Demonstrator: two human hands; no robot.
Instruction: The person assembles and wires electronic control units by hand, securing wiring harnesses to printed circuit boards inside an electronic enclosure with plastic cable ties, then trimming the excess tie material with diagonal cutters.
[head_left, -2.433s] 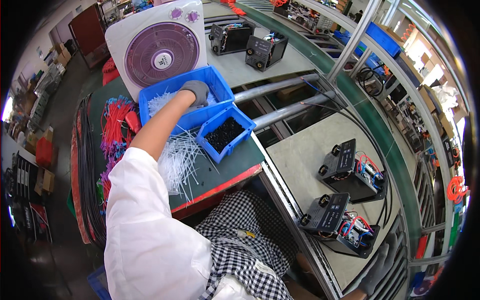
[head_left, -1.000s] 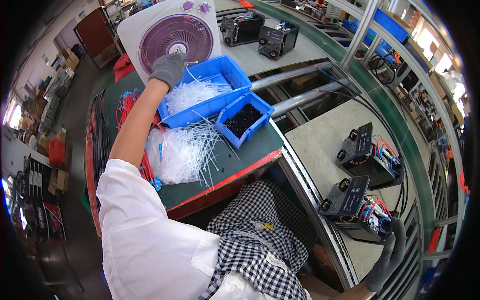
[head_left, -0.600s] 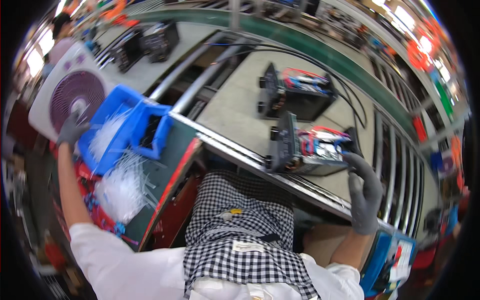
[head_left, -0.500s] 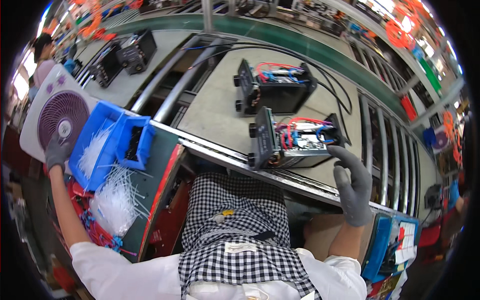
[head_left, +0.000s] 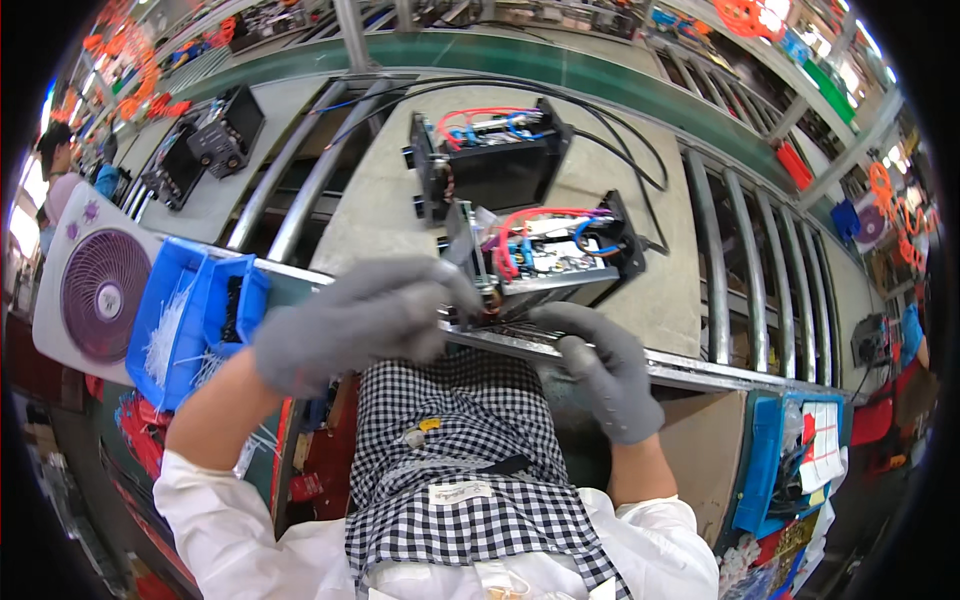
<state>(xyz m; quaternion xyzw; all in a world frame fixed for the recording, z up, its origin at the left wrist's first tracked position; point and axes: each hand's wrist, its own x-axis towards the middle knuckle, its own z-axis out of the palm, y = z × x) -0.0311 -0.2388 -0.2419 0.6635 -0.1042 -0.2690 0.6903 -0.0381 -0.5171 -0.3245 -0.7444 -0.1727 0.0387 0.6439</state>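
Two black box-shaped electrical units with open tops lie on a pale board: the near unit [head_left: 547,285] and the far unit [head_left: 507,182]. Red and blue wires and metal parts show inside both. My left hand [head_left: 350,320], in a grey glove, is at the near unit's knobbed front panel, fingers drawn together and blurred; what they hold, if anything, is hidden. Also gloved, my right hand [head_left: 610,380] hovers by the near unit's lower edge, thumb and forefinger curved but apart, with nothing visible between them.
Blue bins [head_left: 172,335] with white cable ties and small black parts stand left, beside a white fan [head_left: 107,285]. Metal rollers [head_left: 745,270] flank the board [head_left: 660,310]. Black cables [head_left: 620,125] loop behind the units. A blue tray [head_left: 762,470] is at right.
My left hand has come from beside the fan and bins to the near unit's front. My right hand has moved left and down from the unit's rear end. The view has shifted.
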